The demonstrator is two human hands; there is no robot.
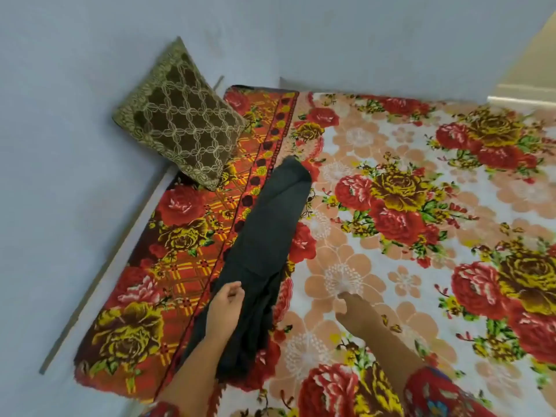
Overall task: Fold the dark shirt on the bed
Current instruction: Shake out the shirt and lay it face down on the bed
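The dark shirt [264, 242] lies on the bed as a long narrow strip, folded lengthwise, running from near the pillow down toward me. My left hand [224, 308] hovers over its near part with fingers loosely curled and nothing in them. My right hand [350, 305] rests on the floral bedspread [421, 281] to the right of the shirt, fingers bent down onto the cover, apart from the shirt.
A brown and gold patterned pillow [180, 121] leans against the grey wall [75, 145] at the bed's far left corner. The bed's left edge [99, 341] drops to a narrow gap beside the wall. A pale ledge [523, 94] sits at the far right.
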